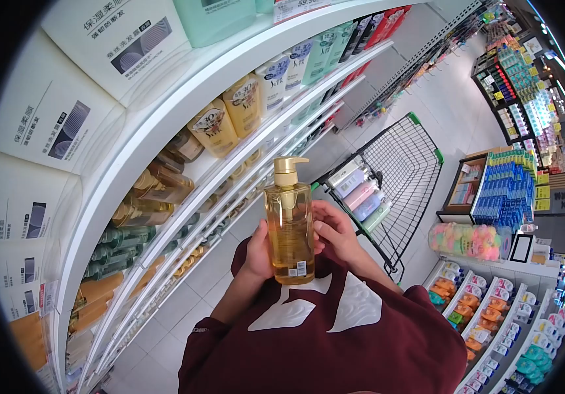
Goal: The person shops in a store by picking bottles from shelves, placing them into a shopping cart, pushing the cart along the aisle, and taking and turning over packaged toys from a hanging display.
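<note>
A clear pump bottle (289,230) of amber liquid, with a gold pump top, stands upright in front of my chest. Its facing side carries a small barcode label near the base. My left hand (258,251) grips the bottle's left side, the thumb along its edge and the other fingers hidden behind. On the opposite side, my right hand (335,228) has its bent fingers against the bottle, partly hidden by it. Similar amber bottles (157,184) lie in view on the shelf to the left.
White curved shelves (184,217) with rows of bottles run along my left. Ahead to the right stands a wire shopping cart (404,177) holding several bottles. Farther right are stacked blue boxes (505,187), a bin of colourful bath puffs (469,241) and another product shelf (492,315).
</note>
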{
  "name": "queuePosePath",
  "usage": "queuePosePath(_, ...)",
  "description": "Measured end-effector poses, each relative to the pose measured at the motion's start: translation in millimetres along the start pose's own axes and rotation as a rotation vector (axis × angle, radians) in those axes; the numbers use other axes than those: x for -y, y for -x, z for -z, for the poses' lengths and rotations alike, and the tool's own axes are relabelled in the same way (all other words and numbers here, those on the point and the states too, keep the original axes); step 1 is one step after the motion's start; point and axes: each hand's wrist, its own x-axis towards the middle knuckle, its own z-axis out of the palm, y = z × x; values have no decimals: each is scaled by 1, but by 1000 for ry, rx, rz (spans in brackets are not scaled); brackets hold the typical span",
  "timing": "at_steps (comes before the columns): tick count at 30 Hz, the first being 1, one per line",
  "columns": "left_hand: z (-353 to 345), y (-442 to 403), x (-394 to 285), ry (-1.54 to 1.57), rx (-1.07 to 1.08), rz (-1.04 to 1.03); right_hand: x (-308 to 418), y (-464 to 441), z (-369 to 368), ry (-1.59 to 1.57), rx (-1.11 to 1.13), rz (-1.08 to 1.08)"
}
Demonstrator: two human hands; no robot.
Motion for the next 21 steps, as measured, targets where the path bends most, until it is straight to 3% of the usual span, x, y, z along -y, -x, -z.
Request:
queuePosePath(2,-5,0,-1,-53,-75,-1,1,1,1,-101,-26,-57)
queuePosePath(4,-9,1,-3,-234,-202,1,1,-2,4,136,-74,37)
queuePosePath(7,-23,-8,0,-477,-337,-84,-6,-2,9,229,-59,143)
queuePosePath(9,-21,-10,0,-433,-313,-96,-5,0,6,190,-65,108)
queuePosePath(11,-22,-13,0,-832,-358,-132,-7,2,5,148,-73,71)
queuePosePath(13,-17,-11,-2,-797,-370,-74,-14,4,6,163,-97,13)
queuePosePath(15,-19,-11,-3,-864,-365,-24,-11,1,4,242,-141,97)
queuePosePath(18,-8,-14,-1,-900,-356,-44,-5,4,10,78,-276,-46)
queuePosePath(21,-4,-23,3,-973,-377,-4,-7,6,18,99,-347,28)
